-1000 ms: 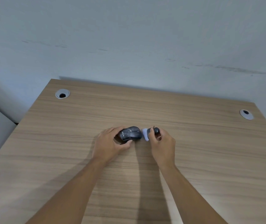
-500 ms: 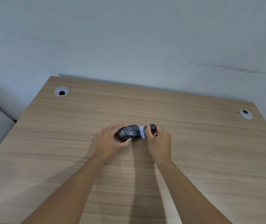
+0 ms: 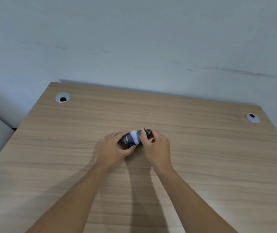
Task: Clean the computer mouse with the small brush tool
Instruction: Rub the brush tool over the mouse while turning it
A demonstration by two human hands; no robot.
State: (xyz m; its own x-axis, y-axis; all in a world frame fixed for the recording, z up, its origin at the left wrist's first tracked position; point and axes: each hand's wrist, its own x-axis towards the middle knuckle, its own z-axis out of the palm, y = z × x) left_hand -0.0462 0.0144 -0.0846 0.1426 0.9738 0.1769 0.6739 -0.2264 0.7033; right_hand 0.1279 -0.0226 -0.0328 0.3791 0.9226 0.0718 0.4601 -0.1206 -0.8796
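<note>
At the middle of the wooden desk [image 3: 201, 165], your left hand [image 3: 114, 148] cups the dark computer mouse [image 3: 128, 140], thumb on the near side and fingers curled over the far side, so it is pinned to the surface rather than lifted, as far as the shadow under it lets you judge. Your right hand [image 3: 157, 147] pinches the small brush tool [image 3: 137, 137] between thumb and fingertips, its dark knob end sticking up beyond your knuckles. A second ago the pale bristle head stood just off the right end of the mouse; half a second ago it was touching that end; now it lies over the top shell, covering most of the right half and leaving only the printed left part showing. So the stroke has travelled leftward onto the body, and the cleaning is truly under way, though likely early. The bristles probably press on the shell, but your fingers hide the contact, so I cannot tell how firmly. The two grey cable grommets [image 3: 63, 97] at the back corners sit well apart from the work
</note>
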